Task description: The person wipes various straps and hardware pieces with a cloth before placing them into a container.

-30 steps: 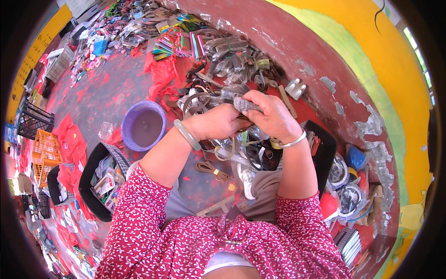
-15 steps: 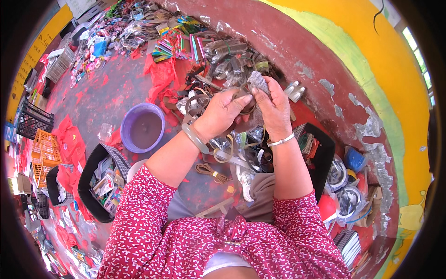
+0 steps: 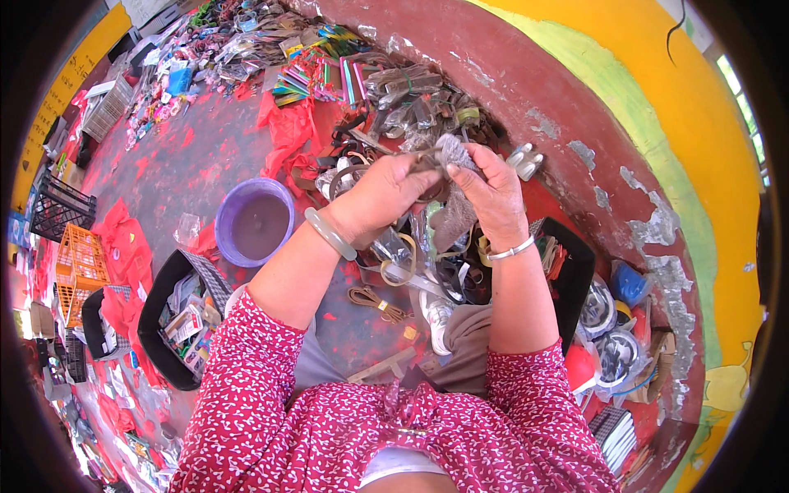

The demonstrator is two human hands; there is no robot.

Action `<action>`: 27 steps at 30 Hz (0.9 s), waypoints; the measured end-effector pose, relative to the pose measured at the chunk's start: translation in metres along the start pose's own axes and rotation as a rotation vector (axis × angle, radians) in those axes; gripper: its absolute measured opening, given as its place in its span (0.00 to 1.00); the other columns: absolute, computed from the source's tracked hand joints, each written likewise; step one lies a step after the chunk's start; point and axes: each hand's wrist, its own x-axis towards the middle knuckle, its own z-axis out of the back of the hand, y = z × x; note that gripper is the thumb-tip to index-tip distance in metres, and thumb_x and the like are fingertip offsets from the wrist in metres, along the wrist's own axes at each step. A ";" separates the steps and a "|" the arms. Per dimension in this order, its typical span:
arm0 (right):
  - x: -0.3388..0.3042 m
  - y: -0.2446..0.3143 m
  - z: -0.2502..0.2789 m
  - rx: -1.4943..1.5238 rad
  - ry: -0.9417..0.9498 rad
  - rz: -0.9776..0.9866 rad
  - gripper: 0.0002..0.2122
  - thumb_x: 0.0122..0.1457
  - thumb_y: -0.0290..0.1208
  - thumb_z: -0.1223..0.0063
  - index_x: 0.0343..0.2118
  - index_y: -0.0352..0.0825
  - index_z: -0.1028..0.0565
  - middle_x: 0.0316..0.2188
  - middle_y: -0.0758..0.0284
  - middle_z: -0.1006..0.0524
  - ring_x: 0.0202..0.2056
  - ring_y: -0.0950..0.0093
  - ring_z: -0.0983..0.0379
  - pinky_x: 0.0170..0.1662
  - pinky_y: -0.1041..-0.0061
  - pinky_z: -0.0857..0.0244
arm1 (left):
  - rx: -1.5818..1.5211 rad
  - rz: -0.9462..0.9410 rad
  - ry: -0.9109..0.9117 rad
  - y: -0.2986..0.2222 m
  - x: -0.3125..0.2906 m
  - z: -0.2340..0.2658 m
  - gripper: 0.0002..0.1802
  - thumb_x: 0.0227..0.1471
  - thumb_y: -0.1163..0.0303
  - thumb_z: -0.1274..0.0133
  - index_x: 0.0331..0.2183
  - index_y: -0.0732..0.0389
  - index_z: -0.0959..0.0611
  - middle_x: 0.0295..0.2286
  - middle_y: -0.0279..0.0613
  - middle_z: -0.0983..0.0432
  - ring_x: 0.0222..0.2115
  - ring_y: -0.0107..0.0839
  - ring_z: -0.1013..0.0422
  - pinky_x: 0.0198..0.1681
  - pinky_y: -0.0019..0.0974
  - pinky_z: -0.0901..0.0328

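My right hand point(image 3: 499, 201) grips a grey, fuzzy cloth point(image 3: 456, 220), one end of which hangs below the fingers. Close beside it, my left hand point(image 3: 385, 195) pinches a brown strap point(image 3: 427, 156) that looks like a belt; the fingers largely hide it. The cloth and the strap meet between my two hands. Below them lies a tangle of belts and clear plastic wrapping point(image 3: 403, 259). A tied tan strap bundle point(image 3: 376, 304) rests on the floor near my left forearm.
A purple basin point(image 3: 220, 230) of murky water stands at the left. Black baskets of goods flank me, one on the left point(image 3: 156, 329) and one on the right point(image 3: 579, 283). Piled goods point(image 3: 411, 90) line the red wall point(image 3: 526, 82). An orange crate point(image 3: 78, 267) stands far left.
My left hand has shifted slightly left. The cloth now hangs lower and more spread out from my right hand, which has moved a little right and down.
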 end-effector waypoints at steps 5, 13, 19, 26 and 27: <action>-0.001 0.012 0.002 -0.400 0.216 0.072 0.06 0.49 0.21 0.51 0.32 0.30 0.31 0.25 0.63 0.31 0.27 0.74 0.35 0.33 0.78 0.40 | 0.321 -0.040 0.102 0.014 0.005 0.013 0.11 0.50 0.67 0.53 0.33 0.65 0.25 0.21 0.35 0.28 0.20 0.24 0.33 0.26 0.28 0.36; -0.004 -0.002 -0.004 -0.749 0.281 0.275 0.05 0.47 0.23 0.52 0.26 0.29 0.35 0.23 0.55 0.32 0.29 0.52 0.36 0.31 0.63 0.41 | 0.903 -0.243 0.163 0.030 0.004 0.015 0.10 0.47 0.69 0.52 0.32 0.64 0.24 0.22 0.51 0.27 0.23 0.45 0.30 0.29 0.38 0.36; 0.004 0.006 0.002 -0.602 0.073 0.145 0.07 0.52 0.27 0.52 0.24 0.29 0.34 0.18 0.60 0.35 0.22 0.68 0.39 0.28 0.73 0.41 | 0.221 -0.010 0.026 0.008 0.001 0.000 0.09 0.51 0.68 0.54 0.31 0.64 0.25 0.23 0.39 0.28 0.23 0.30 0.32 0.26 0.32 0.37; 0.005 -0.009 -0.012 -0.279 -0.105 0.141 0.07 0.54 0.29 0.51 0.28 0.31 0.31 0.19 0.69 0.33 0.24 0.83 0.42 0.29 0.82 0.42 | -0.305 -0.117 -0.127 0.021 0.003 -0.006 0.10 0.55 0.66 0.58 0.26 0.61 0.28 0.18 0.30 0.34 0.16 0.16 0.42 0.18 0.20 0.47; 0.005 -0.011 -0.015 -0.271 -0.134 0.150 0.06 0.54 0.29 0.51 0.28 0.31 0.31 0.20 0.69 0.32 0.24 0.83 0.41 0.29 0.82 0.42 | -0.359 -0.128 -0.138 0.023 0.005 -0.007 0.10 0.55 0.66 0.58 0.27 0.61 0.27 0.18 0.30 0.34 0.16 0.16 0.41 0.19 0.20 0.46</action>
